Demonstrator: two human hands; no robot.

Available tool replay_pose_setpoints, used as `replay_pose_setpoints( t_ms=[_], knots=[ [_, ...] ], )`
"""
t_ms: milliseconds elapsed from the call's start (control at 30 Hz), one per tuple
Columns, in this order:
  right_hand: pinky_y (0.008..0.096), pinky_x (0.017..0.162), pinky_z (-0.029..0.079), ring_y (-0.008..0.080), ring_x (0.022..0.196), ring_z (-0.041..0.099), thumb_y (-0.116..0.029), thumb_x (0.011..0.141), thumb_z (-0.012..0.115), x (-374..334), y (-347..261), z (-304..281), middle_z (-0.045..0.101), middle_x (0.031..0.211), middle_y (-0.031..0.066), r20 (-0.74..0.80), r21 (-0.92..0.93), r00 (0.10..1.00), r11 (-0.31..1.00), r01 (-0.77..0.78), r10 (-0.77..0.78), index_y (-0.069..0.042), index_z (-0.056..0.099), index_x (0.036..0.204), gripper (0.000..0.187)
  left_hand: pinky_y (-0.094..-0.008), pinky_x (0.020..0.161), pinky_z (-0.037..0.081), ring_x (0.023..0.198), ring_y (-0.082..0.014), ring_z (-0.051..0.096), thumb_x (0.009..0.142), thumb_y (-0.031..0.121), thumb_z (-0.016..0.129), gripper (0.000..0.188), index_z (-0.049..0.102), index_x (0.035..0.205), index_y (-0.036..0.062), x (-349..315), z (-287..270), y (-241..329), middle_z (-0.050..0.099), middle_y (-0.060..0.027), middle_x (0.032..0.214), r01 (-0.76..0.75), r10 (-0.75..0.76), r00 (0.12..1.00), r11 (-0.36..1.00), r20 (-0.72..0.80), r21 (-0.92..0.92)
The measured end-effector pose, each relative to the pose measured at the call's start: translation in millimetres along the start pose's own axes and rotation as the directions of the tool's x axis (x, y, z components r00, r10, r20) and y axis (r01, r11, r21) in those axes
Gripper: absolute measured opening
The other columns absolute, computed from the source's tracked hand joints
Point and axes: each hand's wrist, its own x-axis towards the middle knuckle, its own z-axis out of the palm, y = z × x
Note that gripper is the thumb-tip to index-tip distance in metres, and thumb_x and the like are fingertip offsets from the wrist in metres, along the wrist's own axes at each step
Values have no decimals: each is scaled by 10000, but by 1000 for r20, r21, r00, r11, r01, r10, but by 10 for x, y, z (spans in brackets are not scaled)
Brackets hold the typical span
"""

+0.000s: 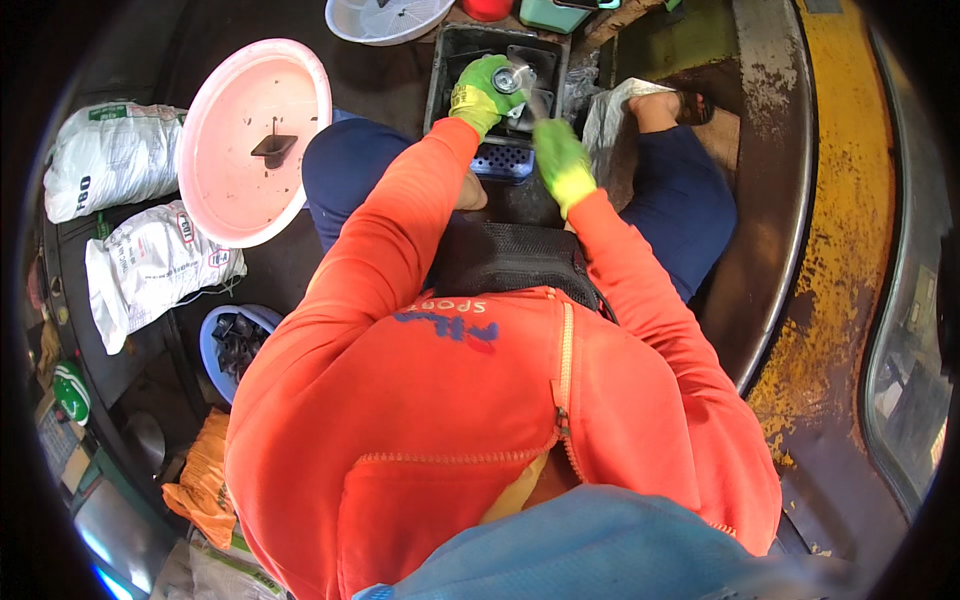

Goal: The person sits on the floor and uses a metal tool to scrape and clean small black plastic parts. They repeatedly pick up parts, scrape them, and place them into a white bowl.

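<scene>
My left hand (484, 88), in a green and yellow glove, is closed on a round silver metal part (508, 80) over a black plastic bin (437, 105). Dark flat pieces (535, 62) lie in that bin. My right hand (562, 160), gloved alike and smeared by motion, is closed just beyond the bin's near right corner. A thin greyish tool (538, 104), blurred, runs from it up toward the round part; its kind cannot be made out. Under the bin's near edge shows a blue perforated basket (502, 163).
On the left stands a tilted pink basin (222, 150) with a dark square piece (274, 150) in it. White sacks (120, 165) and a blue tub (210, 350) of black pieces lie beyond. A white strainer (385, 22) is at the top; a yellow, worn metal edge (840, 200) runs along the right.
</scene>
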Motion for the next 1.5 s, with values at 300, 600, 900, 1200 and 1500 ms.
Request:
replay_pose_setpoints(
  t_ms=[300,600,900,1200,1500],
  knots=[
    [514,765,450,474,885,578,-351,995,426,-61,156,68,622,939,236,-236,274,951,925,264,-201,-28,588,1004,362,-422,860,492,966,-345,609,563,364,869,547,655,975,75,27,40,-114,652,-138,995,-5,4,999,999,47,35],
    [226,642,398,56,729,458,-211,998,546,-95,-46,-87,532,818,-32,-171,295,984,950,105,-56,-40,602,1086,200,-441,746,501,846,-352,639,613,346,836,372,718,867,100,139,-217,204,702,-100,917,160,-159,987,987,37,-21],
    [290,809,483,213,894,628,-143,982,534,-429,-624,-512,652,1018,144,-98,162,953,941,298,-285,1,573,1220,282,-338,848,511,983,-206,640,786,245,742,373,622,1105,94,216,-667,730,653,-54,1050,-109,120,993,878,-6,-465],
    [334,735,503,254,844,678,-155,983,518,-542,-838,-575,658,951,179,-46,-74,990,988,133,-136,-63,609,1167,225,-331,790,538,913,-192,650,757,201,767,343,642,1059,97,92,-751,801,668,-50,997,14,88,988,770,128,-638],
    [296,781,482,177,877,639,-126,996,508,-625,-824,-611,676,994,127,11,-90,998,994,55,-54,-24,583,1214,252,-288,784,535,899,-133,633,799,164,742,321,637,1089,74,88,-778,865,675,-32,1002,83,99,971,718,219,-691]
  ],
)
